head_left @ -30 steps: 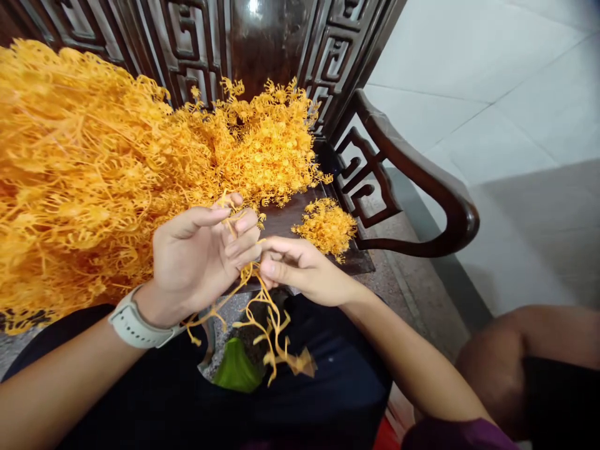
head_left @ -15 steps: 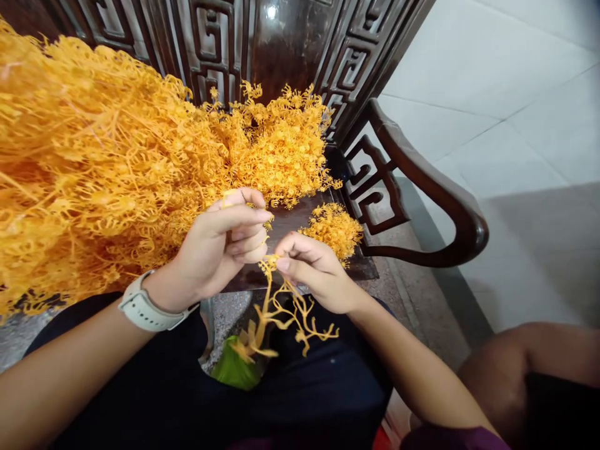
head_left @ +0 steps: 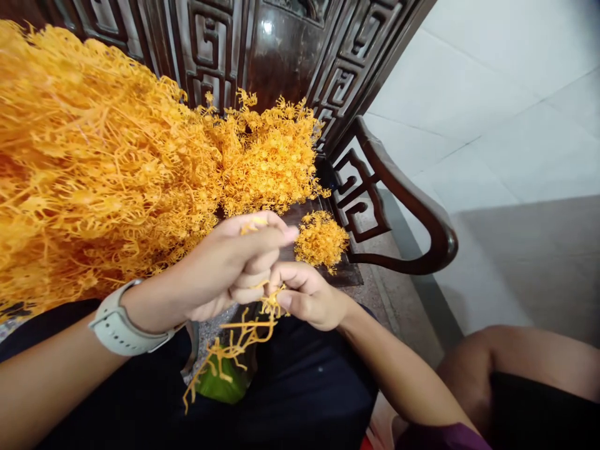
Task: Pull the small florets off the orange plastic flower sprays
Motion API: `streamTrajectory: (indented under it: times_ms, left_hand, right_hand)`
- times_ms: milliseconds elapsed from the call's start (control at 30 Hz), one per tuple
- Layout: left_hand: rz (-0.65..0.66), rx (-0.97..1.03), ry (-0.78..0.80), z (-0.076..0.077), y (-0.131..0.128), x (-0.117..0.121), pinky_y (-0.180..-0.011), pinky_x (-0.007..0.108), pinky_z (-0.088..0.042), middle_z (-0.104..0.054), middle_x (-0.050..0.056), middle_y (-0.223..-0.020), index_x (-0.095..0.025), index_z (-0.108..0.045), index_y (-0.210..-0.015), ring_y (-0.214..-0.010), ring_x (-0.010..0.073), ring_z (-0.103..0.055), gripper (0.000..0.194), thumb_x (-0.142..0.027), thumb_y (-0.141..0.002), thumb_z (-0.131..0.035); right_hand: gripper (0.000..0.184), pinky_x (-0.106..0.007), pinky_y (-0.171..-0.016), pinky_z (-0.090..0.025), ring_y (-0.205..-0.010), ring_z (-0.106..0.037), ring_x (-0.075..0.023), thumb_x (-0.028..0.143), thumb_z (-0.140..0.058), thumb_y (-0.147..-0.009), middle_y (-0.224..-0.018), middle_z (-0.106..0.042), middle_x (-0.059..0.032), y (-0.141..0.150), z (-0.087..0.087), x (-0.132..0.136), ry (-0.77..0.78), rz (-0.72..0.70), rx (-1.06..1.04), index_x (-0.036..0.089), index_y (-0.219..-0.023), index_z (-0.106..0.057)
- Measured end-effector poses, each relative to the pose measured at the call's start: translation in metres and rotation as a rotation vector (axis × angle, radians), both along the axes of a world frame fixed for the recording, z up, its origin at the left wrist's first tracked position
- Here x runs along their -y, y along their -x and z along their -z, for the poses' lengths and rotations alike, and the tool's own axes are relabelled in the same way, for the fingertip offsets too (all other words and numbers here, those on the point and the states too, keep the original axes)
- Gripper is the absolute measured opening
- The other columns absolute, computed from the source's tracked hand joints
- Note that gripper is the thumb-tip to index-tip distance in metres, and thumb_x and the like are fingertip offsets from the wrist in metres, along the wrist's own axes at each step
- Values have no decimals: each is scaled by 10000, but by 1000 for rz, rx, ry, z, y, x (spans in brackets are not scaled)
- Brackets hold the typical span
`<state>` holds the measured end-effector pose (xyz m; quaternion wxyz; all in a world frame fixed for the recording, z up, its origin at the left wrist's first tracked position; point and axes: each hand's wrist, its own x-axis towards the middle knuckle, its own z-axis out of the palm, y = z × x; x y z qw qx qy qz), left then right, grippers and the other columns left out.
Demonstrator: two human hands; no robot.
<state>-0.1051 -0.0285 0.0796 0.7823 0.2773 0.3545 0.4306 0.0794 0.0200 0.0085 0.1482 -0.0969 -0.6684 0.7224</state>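
Note:
My right hand (head_left: 309, 297) pinches the top of a branching orange plastic flower stem (head_left: 253, 331) between thumb and fingers. The stem's bare, forked twigs hang down to the left over my lap. My left hand (head_left: 229, 262), with a pale watch band (head_left: 124, 322) on its wrist, is closed just above and beside the right one. Bits of orange plastic (head_left: 253, 225) show between its curled fingers; their exact shape is partly hidden. A small heap of orange plastic flower pieces (head_left: 322, 240) lies beyond my hands on the wooden seat.
A large mass of orange plastic flowers (head_left: 107, 162) covers the left of the carved dark wooden bench (head_left: 285, 69). Its curved armrest (head_left: 422, 219) stands at right. A green object (head_left: 222, 384) is below my hands. Another person's bent leg (head_left: 473, 362) is at lower right.
Both hands have come lower, and the left has moved right, closer to the right. The hanging stem has swung from pointing down and right to down and left. The view has shifted slightly.

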Motion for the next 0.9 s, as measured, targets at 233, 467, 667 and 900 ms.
streamTrajectory:
  times_ms: [233,467,667,900]
  left_hand:
    - [-572,-226,-201,-14,83,-18,-337,224,-96,-175,-91,-553,-208,-507,-814,-428,76,-83,365,-266,-1142,-357]
    - [-452,-128,-151,3,78,-22,-379,217,-177,-176,-64,-567,-205,-425,-678,-472,75,-105,351,-109,-1016,-411]
    - [-510,25,-82,8,45,-18,-432,192,-326,-299,-33,-629,-175,-490,-697,-505,72,-272,243,-56,-909,-495]
    - [-486,102,4,17,35,-16,-469,204,-375,-374,-23,-621,-182,-529,-706,-508,75,-331,208,-93,-887,-580]
  right_hand:
    - [258,-209,-469,-254,-477,-217,-70,318,-692,-967,-610,-307,95,-51,-18,-55,80,655,-233,232,-786,-528]
    - [249,-295,-615,-370,-627,-499,-141,386,-683,-924,-690,-631,-20,-125,26,-121,-730,759,842,151,-863,-739]
    - [417,-344,-760,-491,-763,-668,-236,286,-511,-969,-878,-782,-134,-124,35,-121,-873,906,949,89,-1204,-793]
    - [470,-409,-1031,-507,-1154,-718,-334,162,-446,-983,-1275,-773,-212,-103,32,-113,-1002,845,1083,94,-1324,-763]
